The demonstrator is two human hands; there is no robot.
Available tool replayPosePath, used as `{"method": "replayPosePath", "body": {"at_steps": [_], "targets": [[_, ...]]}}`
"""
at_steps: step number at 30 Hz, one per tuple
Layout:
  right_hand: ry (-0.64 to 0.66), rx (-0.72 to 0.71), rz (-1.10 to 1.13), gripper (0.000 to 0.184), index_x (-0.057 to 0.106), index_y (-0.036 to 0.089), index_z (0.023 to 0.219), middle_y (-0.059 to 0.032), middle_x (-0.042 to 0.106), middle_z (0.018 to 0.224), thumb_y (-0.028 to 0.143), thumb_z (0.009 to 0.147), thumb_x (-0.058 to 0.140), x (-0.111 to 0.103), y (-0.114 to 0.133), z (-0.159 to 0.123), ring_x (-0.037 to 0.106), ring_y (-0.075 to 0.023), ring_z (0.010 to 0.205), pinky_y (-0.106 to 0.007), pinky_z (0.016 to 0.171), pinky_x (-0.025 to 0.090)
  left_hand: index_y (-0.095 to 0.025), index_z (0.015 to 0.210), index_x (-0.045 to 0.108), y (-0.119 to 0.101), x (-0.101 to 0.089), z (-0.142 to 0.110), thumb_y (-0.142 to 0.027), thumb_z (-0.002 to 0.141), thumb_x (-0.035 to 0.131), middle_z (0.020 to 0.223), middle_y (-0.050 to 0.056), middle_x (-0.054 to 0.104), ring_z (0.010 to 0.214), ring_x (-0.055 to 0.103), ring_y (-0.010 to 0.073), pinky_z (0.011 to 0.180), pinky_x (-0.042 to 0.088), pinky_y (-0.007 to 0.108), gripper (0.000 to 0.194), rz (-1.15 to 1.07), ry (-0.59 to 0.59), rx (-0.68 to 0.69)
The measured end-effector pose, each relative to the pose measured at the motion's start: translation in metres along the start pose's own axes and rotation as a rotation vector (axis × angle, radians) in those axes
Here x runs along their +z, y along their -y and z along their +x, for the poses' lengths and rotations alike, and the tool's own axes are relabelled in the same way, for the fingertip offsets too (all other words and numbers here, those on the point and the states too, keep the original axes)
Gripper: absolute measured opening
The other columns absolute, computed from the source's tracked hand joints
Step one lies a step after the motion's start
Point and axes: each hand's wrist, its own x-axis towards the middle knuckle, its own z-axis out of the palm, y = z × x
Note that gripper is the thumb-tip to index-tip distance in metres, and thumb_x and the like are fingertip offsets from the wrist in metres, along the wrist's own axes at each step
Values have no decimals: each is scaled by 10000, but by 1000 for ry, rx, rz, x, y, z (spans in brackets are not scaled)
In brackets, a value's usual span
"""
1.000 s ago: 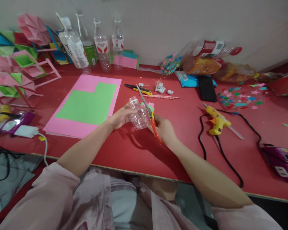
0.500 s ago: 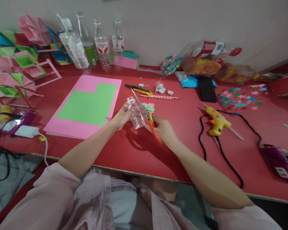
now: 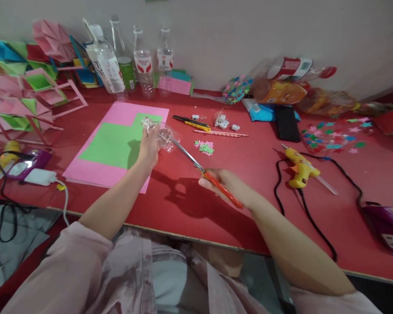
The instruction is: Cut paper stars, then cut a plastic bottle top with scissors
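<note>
My left hand [image 3: 149,147] is closed around a clear plastic bottle piece [image 3: 169,138], its neck pointing up and left over the paper. Orange-handled scissors [image 3: 214,179] are in my right hand [image 3: 229,183], fingers wrapped at the handles. The blades reach up and left to the bottle piece; whether they are between its cut edges I cannot tell. Below them is red tabletop with the shadows of my hands. Green paper [image 3: 108,146] lies on pink sheets [image 3: 74,173] under and left of my left hand. Small paper stars [image 3: 204,147] lie just beyond the scissors.
A utility knife [image 3: 193,124], striped straws [image 3: 221,133] and small white pieces [image 3: 223,123] lie behind the stars. To the right are a yellow glue gun [image 3: 299,167] with its cord and a black phone [image 3: 287,124]. Bottles [image 3: 144,65] stand along the wall; paper crafts [image 3: 26,96] fill the left.
My left hand has moved left with the bottle piece, now over the paper's edge. The scissors have swung to point left, and my right hand has shifted slightly right and down.
</note>
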Motion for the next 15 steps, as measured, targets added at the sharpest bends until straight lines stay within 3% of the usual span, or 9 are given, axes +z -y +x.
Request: {"method": "replayPosePath", "body": {"at_steps": [11, 15], "targets": [[18, 27, -36, 646, 275, 237, 613, 71, 247, 576, 829, 698, 520, -1, 3, 0, 252, -91, 530, -280, 530, 216, -246, 976, 525, -3, -2, 2, -271, 903, 561, 824, -8, 611, 935, 677, 171, 910, 540, 347, 86, 3, -106, 30], [30, 45, 3, 629, 302, 236, 619, 73, 284, 545, 810, 697, 547, 2, 2, 0, 289, -91, 511, -273, 522, 221, -245, 969, 524, -3, 2, -3, -232, 901, 545, 860, -7, 595, 913, 648, 146, 974, 503, 353, 72, 29, -72, 75]]}}
